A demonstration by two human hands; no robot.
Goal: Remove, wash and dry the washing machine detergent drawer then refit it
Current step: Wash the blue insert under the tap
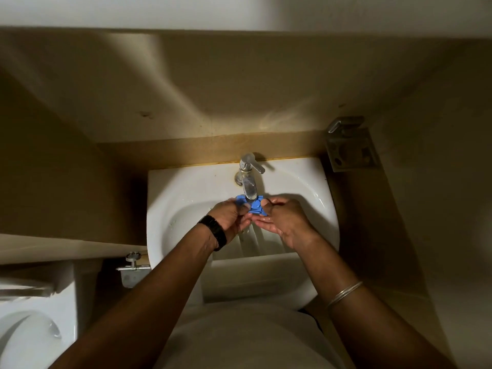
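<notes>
Both hands point(234, 214) around blue insert point(254, 206)

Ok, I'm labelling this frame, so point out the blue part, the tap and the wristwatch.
blue part point(256, 206): head view, on its round cap right of the spout.
tap point(247, 162): head view, on the chrome body.
wristwatch point(215, 230): head view, on the black strap.

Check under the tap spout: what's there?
A blue plastic piece, held by the left hand and right hand over the sink. Its underside and the drain are hidden.
</notes>
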